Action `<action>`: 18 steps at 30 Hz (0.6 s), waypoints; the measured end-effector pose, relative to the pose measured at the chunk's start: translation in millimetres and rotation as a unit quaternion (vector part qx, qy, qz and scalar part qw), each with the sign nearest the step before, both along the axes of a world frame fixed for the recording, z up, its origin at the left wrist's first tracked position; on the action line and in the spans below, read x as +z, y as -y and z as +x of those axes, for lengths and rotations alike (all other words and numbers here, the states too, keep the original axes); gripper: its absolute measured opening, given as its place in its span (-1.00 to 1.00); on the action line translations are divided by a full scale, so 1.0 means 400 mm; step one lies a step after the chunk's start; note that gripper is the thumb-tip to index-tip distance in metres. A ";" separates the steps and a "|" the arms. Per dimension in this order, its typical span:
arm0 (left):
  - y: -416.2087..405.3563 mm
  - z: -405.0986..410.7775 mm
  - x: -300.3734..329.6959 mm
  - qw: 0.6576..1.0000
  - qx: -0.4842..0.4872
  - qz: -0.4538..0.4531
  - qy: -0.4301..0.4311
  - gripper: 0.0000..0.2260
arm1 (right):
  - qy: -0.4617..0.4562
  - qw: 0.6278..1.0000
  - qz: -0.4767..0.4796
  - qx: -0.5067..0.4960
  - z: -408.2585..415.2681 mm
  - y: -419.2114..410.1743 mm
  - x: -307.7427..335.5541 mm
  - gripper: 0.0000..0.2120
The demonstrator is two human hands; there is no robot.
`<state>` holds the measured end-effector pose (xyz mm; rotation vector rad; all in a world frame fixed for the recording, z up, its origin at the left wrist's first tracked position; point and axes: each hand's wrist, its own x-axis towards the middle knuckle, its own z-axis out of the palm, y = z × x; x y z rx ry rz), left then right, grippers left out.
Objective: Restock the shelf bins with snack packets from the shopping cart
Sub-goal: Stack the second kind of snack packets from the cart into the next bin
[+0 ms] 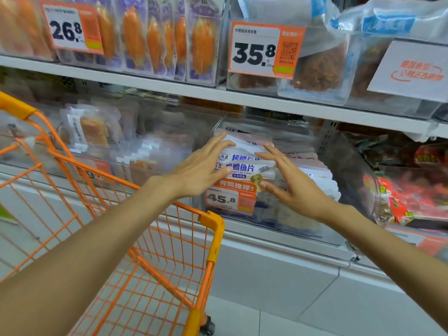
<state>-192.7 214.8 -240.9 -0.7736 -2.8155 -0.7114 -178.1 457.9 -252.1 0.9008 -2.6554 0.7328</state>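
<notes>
White blue-lettered packets [244, 163] stacked flat in bin, pressed between both straight-fingered hands.

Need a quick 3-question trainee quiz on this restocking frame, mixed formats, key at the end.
1. True or false: the left hand and right hand both touch the white cod fillet packets with straight fingers.
2. Which price tag is on the front of the clear bin holding those packets? A) 26.8 B) 35.8 C) 45.8
3. Fill in: the orange shopping cart stands to the person's ____ of that bin.

Key: 1 true; 2 C, the 45.8 tag; 3 left.
</notes>
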 end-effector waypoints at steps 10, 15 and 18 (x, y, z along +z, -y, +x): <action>0.018 0.063 0.029 0.987 0.071 0.099 0.109 -0.25 | 0.067 0.995 0.033 -0.059 0.049 0.062 0.085 -0.34; 0.112 0.111 0.046 0.969 0.199 -0.001 0.144 -0.42 | -0.009 0.992 0.104 -0.072 0.083 0.100 0.149 -0.35; 0.161 0.126 0.059 0.958 0.226 -0.034 0.174 -0.49 | -0.043 0.987 0.143 -0.054 0.080 0.157 0.166 -0.47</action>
